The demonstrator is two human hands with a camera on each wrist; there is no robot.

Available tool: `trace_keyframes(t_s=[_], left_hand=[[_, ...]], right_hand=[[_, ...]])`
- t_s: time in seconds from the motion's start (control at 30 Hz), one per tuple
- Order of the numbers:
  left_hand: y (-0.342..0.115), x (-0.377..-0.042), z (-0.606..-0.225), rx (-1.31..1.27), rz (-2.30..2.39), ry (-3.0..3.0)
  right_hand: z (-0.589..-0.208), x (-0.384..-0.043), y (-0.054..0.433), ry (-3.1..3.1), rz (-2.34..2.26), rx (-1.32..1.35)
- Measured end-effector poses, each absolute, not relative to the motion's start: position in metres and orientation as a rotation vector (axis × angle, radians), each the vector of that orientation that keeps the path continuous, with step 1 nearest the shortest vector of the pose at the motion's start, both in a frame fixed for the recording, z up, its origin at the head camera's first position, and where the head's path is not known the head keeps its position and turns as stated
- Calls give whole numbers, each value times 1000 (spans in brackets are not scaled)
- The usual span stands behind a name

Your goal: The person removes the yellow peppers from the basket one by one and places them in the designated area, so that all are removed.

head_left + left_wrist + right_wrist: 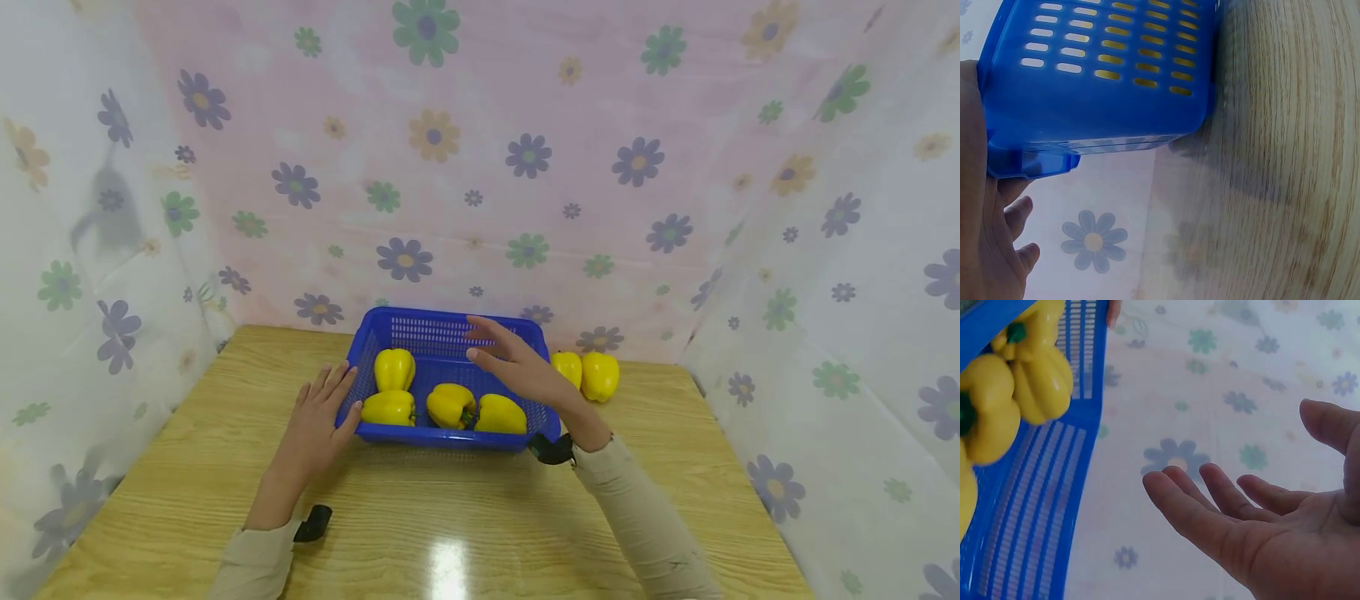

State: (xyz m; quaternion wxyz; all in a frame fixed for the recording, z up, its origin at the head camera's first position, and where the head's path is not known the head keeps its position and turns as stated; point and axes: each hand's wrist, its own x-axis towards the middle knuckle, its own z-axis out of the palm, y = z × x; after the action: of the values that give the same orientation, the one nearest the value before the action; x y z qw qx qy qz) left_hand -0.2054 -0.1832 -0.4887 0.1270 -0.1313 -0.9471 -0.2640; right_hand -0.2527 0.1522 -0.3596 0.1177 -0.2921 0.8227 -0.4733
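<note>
A blue plastic basket [450,440] with slotted walls stands on the table, and several yellow bell peppers [394,369] lie inside it. My left hand [318,425] rests on the basket's left rim with its fingers extended. In the left wrist view, that hand [988,237] touches the rim from outside. Above the right part of the basket hovers my right hand [525,371], its fingers spread and holding nothing. The right wrist view shows this hand [1260,531] palm up in the picture, apart from the peppers [1041,381].
Two more yellow bell peppers [600,377] sit on the wooden table [645,500] just right of the basket, partly behind my right wrist. A flower-patterned sheet [480,167] hangs behind the table and along both sides.
</note>
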Motion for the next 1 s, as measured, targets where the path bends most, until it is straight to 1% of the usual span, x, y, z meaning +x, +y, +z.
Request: trace_keyframes(t_s=[0.27,0.4,0.73,1.0], left_hand=[[-185,-205,-490,-378,-773,-2761],[-184,-205,-489,-378,-778,-2756],[-184,-207,-490,-382,-762,-2747],[-184,-206,-488,-378,-756,-2753]], right_hand=[[-375,-270,92,2282,-1490,-853],[-383,-280,72,2308,-1433,-817],[-399,-298,40,2315,-1160,-675],[-416,-320,29,2248,-1172,-473]])
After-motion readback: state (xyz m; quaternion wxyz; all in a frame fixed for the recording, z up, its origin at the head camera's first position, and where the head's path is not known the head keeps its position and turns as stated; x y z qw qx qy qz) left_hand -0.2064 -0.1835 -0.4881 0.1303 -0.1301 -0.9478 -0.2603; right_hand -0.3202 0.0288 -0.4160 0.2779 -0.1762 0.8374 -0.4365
